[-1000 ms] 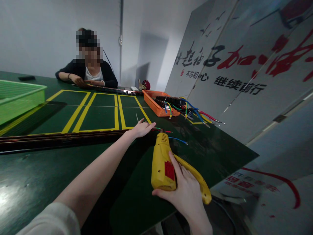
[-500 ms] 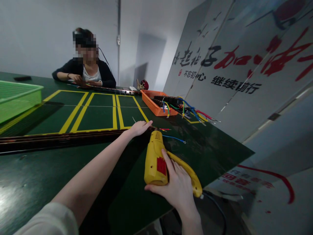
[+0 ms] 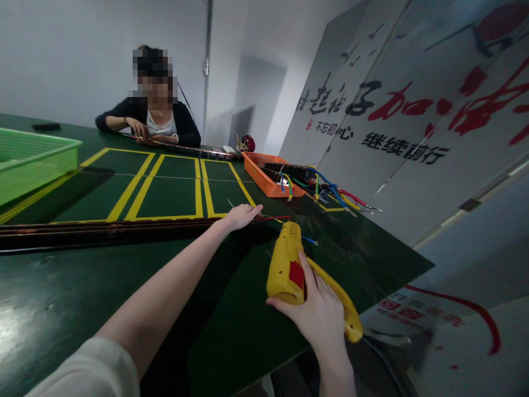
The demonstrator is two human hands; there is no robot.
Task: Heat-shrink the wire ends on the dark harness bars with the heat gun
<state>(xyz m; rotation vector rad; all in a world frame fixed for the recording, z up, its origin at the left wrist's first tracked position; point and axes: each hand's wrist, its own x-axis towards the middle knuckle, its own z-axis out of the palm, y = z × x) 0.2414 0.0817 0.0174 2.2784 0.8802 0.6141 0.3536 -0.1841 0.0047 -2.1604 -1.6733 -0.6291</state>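
My right hand (image 3: 322, 309) is wrapped around a yellow heat gun (image 3: 285, 270) with a red label, its nozzle tilted away from me toward the thin wires. My left hand (image 3: 243, 216) is closed at the right end of a long dark strip (image 3: 124, 232), one of several lying side by side; the fingertips are partly hidden. From beyond the left fingers come a red wire (image 3: 283, 217) and a blue wire (image 3: 311, 241) with a ring terminal. The heat gun's nozzle covers part of the wires.
An orange basket (image 3: 264, 184) holds dark strips with coloured wires (image 3: 330, 190) hanging over its edge. A green basket (image 3: 61, 165) stands at left. Yellow tape (image 3: 199, 187) marks the green table (image 3: 231, 331). Across it sits a co-worker (image 3: 155, 110), hands on another strip.
My right hand has moved the heat gun to the right, away from my left hand, along the wires. My left hand stays at the strip's end. The view has shifted slightly.
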